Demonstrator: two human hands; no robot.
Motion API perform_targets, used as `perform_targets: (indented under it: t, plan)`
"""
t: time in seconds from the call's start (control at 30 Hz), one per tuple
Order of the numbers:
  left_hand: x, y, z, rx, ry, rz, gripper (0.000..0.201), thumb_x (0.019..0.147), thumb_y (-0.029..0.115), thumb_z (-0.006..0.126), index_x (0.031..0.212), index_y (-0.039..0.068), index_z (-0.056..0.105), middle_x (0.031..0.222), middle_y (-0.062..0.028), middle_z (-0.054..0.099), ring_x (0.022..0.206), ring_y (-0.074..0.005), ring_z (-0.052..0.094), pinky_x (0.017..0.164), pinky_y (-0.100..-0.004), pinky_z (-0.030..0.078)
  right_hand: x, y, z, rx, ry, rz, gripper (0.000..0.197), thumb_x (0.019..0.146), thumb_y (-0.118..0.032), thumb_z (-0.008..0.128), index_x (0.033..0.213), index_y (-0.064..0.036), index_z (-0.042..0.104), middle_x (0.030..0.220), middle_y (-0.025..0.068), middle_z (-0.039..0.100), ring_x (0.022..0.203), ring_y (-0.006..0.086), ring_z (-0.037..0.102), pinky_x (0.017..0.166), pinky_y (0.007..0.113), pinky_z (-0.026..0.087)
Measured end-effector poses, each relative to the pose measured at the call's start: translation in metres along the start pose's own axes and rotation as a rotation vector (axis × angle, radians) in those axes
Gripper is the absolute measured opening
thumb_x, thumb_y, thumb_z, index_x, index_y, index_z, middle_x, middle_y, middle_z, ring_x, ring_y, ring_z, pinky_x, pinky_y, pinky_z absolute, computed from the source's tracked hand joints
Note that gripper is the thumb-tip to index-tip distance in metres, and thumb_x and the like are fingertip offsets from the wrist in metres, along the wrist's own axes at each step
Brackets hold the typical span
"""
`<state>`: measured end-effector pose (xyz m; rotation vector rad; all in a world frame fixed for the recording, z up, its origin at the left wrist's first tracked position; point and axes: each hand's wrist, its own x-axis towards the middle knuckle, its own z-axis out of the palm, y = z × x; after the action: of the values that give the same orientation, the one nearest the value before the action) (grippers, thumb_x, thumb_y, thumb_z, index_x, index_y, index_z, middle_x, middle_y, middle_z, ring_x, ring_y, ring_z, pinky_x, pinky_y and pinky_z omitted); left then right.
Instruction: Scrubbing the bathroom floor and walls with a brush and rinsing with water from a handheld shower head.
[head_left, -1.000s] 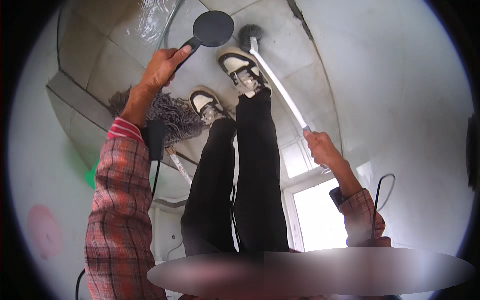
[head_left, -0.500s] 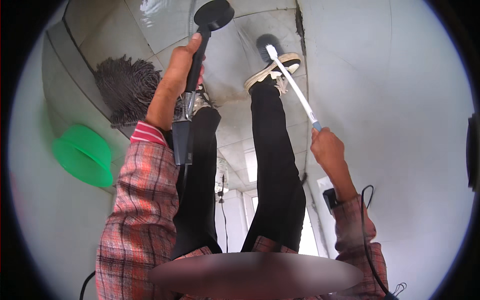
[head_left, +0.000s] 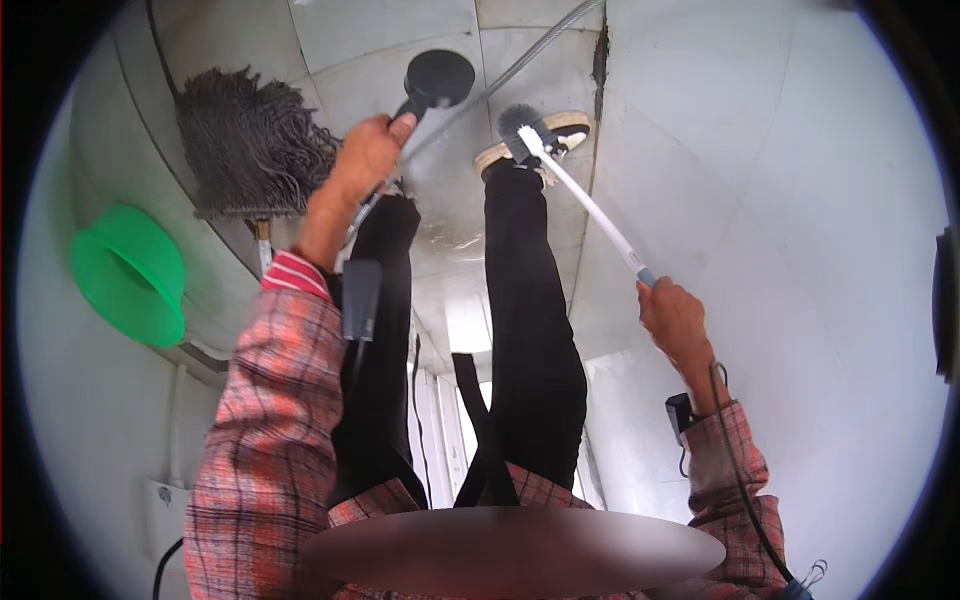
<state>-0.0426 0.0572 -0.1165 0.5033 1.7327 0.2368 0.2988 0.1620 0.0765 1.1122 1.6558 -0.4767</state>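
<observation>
While LH (head_left: 370, 158) holds showerhead (head_left: 440, 80), RH (head_left: 674, 318) grips brush (head_left: 591, 207)

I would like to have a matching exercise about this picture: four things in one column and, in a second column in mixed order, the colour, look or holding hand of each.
Things:
1. shower head
2. long-handled brush
3. mop
4. basin

Descriptions:
A. green
B. held in the right hand
C. grey, with shaggy strands
D. held in the left hand

Right pairs: 1-D, 2-B, 3-C, 4-A
</observation>
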Motion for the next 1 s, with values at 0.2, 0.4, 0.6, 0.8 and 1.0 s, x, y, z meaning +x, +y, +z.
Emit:
perform_targets:
  t: [0.2, 0.4, 0.6, 0.8, 1.0]
  plan:
    - [0.004, 0.032, 0.003, 0.025, -0.191, 0.028, 0.051, 0.087, 0.045, 0.043, 0.086, -0.004, 0.057, 0.068, -0.0159, 0.057, 0.059, -0.0273, 0.057, 0.053, -0.0388, 0.044, 0.02, 0.015, -0.015, -0.053, 0.084, -0.09, 0.032, 0.088, -0.027, 0.048, 0.072, 0.0, 0.053, 0.065, 0.0169, 0.058, 0.061, 0.0336, 0.06, 0.055, 0.044, 0.048]
    - [0.015, 0.069, 0.035, 0.247, -0.128, 0.249, 0.055, 0.087, 0.052, 0.04, 0.088, 0.001, 0.058, 0.081, -0.0181, 0.06, 0.079, -0.0335, 0.057, 0.07, -0.0424, 0.042, 0.013, -0.014, 0.013, 0.054, 0.026, -0.108, 0.028, 0.087, -0.023, 0.047, 0.074, -0.0005, 0.057, 0.077, 0.0167, 0.06, 0.069, 0.0341, 0.061, 0.062, 0.043, 0.049]
    - [0.03, 0.081, 0.055, 0.334, 0.014, 0.402, 0.057, 0.086, 0.056, 0.038, 0.085, 0.003, 0.057, 0.077, -0.0145, 0.059, 0.057, -0.0241, 0.059, 0.051, -0.0338, 0.045, 0.018, -0.029, -0.006, 0.038, -0.042, -0.062, 0.027, 0.086, -0.023, 0.048, 0.075, -0.0011, 0.059, 0.076, 0.0169, 0.06, 0.071, 0.0324, 0.061, 0.063, 0.042, 0.05]
    - [0.032, 0.097, 0.045, 0.289, -0.12, 0.25, 0.055, 0.086, 0.053, 0.039, 0.086, 0.002, 0.058, 0.081, -0.0141, 0.059, 0.073, -0.0288, 0.057, 0.064, -0.0386, 0.045, -0.004, 0.02, -0.018, 0.027, -0.059, 0.098, 0.037, 0.09, -0.031, 0.042, 0.077, -0.0013, 0.059, 0.075, 0.0185, 0.062, 0.071, 0.0366, 0.06, 0.064, 0.046, 0.048]
    - [0.033, 0.112, 0.041, 0.253, -0.129, 0.145, 0.053, 0.086, 0.052, 0.039, 0.088, 0.003, 0.059, 0.083, -0.0146, 0.062, 0.082, -0.031, 0.059, 0.071, -0.0413, 0.043, 0.038, -0.005, 0.008, 0.239, -0.061, 0.096, 0.044, 0.089, -0.036, 0.038, 0.078, 0.0016, 0.059, 0.078, 0.0207, 0.061, 0.072, 0.0398, 0.059, 0.067, 0.047, 0.047]
